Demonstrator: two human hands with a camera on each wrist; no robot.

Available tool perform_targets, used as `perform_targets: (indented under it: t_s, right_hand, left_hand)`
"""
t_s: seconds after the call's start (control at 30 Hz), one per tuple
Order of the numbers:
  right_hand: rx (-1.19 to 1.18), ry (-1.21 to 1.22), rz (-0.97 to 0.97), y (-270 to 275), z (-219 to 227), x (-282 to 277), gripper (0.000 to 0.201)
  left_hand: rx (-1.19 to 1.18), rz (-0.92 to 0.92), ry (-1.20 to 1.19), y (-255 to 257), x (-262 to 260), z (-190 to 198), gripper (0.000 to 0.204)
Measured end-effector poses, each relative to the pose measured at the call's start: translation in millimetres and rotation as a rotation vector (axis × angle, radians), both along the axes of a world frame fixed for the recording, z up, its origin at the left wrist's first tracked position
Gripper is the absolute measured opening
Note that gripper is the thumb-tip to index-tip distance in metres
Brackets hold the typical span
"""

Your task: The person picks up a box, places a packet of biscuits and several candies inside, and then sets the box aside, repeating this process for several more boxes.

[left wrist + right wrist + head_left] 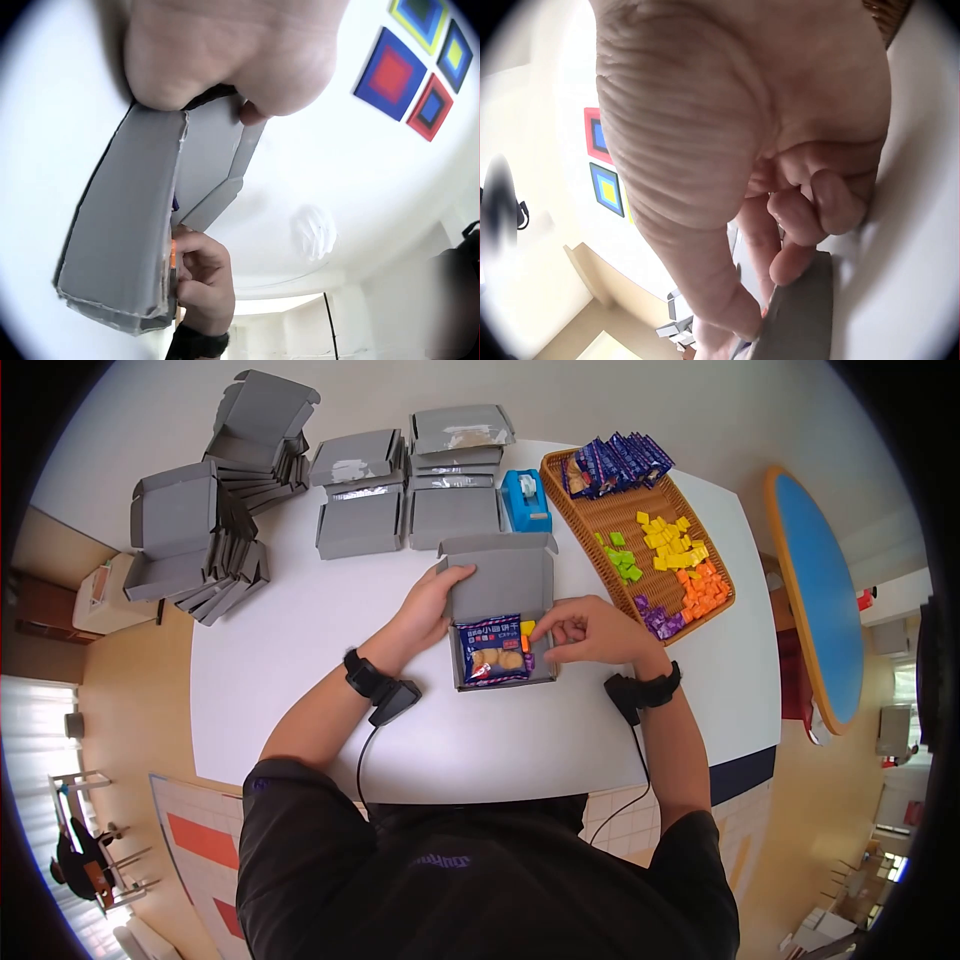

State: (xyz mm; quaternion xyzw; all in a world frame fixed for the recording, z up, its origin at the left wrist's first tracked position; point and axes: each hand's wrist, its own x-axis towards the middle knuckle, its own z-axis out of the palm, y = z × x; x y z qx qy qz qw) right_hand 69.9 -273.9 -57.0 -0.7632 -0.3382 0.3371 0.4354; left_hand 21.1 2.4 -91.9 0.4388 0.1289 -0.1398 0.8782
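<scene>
A grey cardboard box (503, 575) stands on the table with its lid raised. My left hand (428, 606) grips its left side, the thumb over the lid's inner face. Inside lies a dark blue biscuit packet (493, 652). Along the packet's right side are a yellow piece (528, 627), an orange piece (525, 644) and a purple piece (530, 660), small like wrapped sweets. My right hand (597, 630) is over the box's right wall, its index fingertip right at the orange piece and the thumb lower, near the wall. The other fingers curl toward the palm.
A wicker basket (590, 525) at the right holds blue packets (618, 464) and yellow, green, orange and purple pieces. Behind the box are a blue tape dispenser (527, 502) and closed grey boxes (455, 510). Open boxes (175, 510) are stacked at the left.
</scene>
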Motion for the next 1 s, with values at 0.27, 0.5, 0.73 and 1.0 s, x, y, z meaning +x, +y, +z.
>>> perform_targets:
  t_s: [0.27,0.5,0.73,1.0]
  right_hand:
    - [-0.245,-0.356,-0.174,30,36,-44,0.027]
    - [-0.109,-0.717,-0.181,44,8,-62,0.037]
    - [-0.112,-0.688,-0.107,45,16,-65,0.048]
    - [-0.086,-0.665,-0.068,41,7,-64,0.044]
  left_hand:
    - [0.067,-0.046,-0.133,-1,-3,-12,0.047]
    - [0.059,-0.133,-0.177,2,-4,-11,0.048]
    - [0.095,-0.163,-0.225,2,-1,-17,0.048]
    - [0.085,-0.155,-0.2,2,1,-19,0.05]
